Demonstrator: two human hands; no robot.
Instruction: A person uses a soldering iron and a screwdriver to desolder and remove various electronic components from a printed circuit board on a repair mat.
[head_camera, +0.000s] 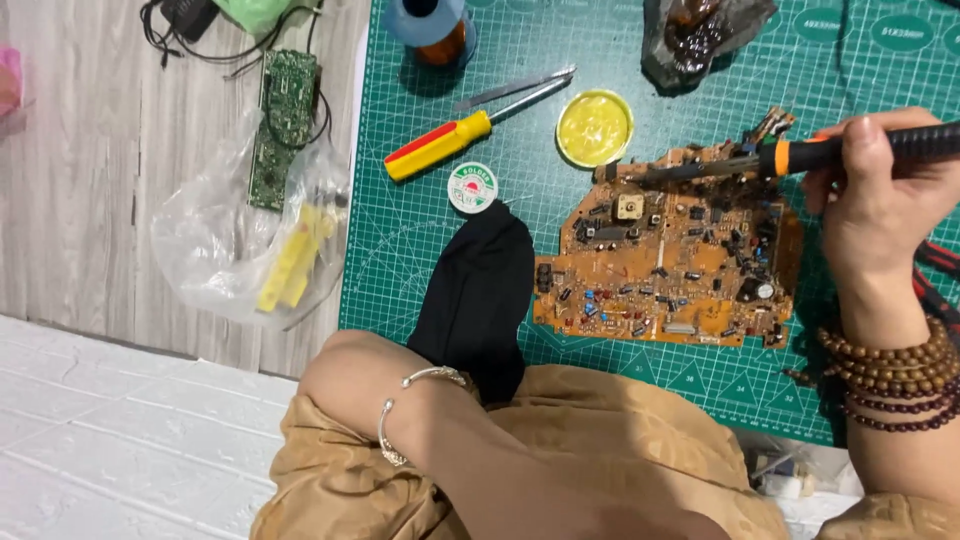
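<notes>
The right hand (880, 190), at the right edge of the frame, has its fingers closed around a soldering iron (800, 155). The iron's long axis runs leftward, with its tip on the upper edge of the brown circuit board (670, 270) at centre right. The board is flat, rigid and studded with parts, lying on the green gridded mat (400, 250). No left hand shows in the frame.

Work surface: green cutting mat (620, 390) with a pale printed grid, covering the centre and right of the view.
Under the mat: grey wood-grain boards (90, 190), planks running top to bottom, bare at the left.
Lower left: white panel (120, 440) embossed in a brick pattern, meeting the wood along a slanted edge.
Light: even and soft; short shadows only.
</notes>
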